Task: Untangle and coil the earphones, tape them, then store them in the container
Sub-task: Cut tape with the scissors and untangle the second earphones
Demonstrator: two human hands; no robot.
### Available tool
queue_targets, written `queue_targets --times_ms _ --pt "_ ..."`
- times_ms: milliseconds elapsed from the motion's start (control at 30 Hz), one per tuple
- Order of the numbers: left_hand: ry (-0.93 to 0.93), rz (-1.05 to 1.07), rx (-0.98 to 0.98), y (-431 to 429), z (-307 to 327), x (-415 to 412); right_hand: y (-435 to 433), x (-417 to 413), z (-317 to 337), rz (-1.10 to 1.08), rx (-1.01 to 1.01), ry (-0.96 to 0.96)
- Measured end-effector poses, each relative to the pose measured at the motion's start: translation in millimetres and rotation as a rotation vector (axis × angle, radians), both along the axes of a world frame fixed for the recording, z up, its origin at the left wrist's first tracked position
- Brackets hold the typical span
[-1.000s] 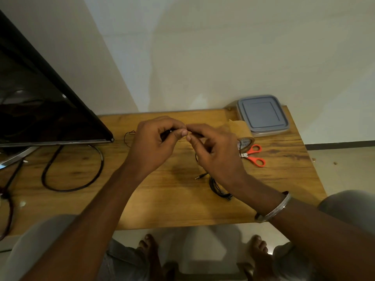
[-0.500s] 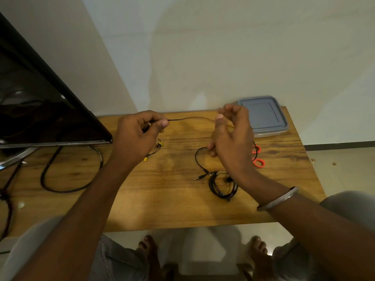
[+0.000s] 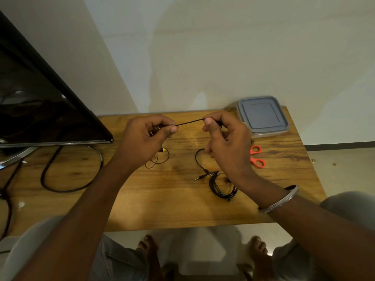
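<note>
1. Left hand (image 3: 146, 136): raised over the surface (image 3: 162, 199), left of centre; fingers (image 3: 174, 129) curled, thumb and forefinger clamped on the earphones (image 3: 189, 122).
2. Right hand (image 3: 225, 142): raised at about the same height, just in front of the container (image 3: 262, 115); fingers (image 3: 208, 121) curled, thumb and forefinger clamped on the other end of the same stretch.
3. Earphones: short black length held taut between the two hands, clear of the surface, rising slightly toward the right.
4. Below the left hand: thin loops lying on the surface, with a yellow earbud (image 3: 164, 150) among them.
5. Below the right hand: black loop running down to a plug (image 3: 199, 177) on the surface. Just beside it, a coil (image 3: 222, 187) of black cord, partly hidden by the right wrist. Link between coil and held length not discernible.
6. Container: grey, square, lid on, at the far right corner of the surface.
7. Scissors (image 3: 256, 157): orange handles, on the surface right of the right hand, near the container; blades hidden.
8. Screen (image 3: 40, 102): dark, at the left; thick black cable (image 3: 71, 189) looped on the surface before it.
9. Bangle (image 3: 281, 199): metal, on the right wrist.
</note>
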State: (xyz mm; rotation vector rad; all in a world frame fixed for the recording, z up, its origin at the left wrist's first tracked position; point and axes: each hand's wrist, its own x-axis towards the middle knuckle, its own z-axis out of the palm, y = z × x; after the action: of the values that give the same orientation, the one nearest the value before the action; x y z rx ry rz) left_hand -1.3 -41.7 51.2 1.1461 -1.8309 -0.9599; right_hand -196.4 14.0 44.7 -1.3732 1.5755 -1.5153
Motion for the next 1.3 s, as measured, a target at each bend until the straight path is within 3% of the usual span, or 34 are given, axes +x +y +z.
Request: queue_targets --times_ms 300,600,733,933,1167,1300 --pt "0.068 0.010 0.187 -1 1 2 -9 -11 4 -0.110 0.036 -0.163" --pt "0.059 0.093 0.152 -1 10 6 -11 -16 3 -0.184 0.080 -0.177" --pt "0.082 0.107 0.180 1 12 2 -9 -15 6 -0.092 -0.029 -0.013" --pt "0.091 -0.053 0.165 14 12 -14 2 4 -7 0.324 -0.142 0.426" --pt "0.007 -0.018 0.139 3 9 0 -2 -3 -6 0.108 -0.179 0.473" --pt "0.038 -0.001 0.175 5 14 -1 -3 -6 0 -0.024 -0.183 0.396"
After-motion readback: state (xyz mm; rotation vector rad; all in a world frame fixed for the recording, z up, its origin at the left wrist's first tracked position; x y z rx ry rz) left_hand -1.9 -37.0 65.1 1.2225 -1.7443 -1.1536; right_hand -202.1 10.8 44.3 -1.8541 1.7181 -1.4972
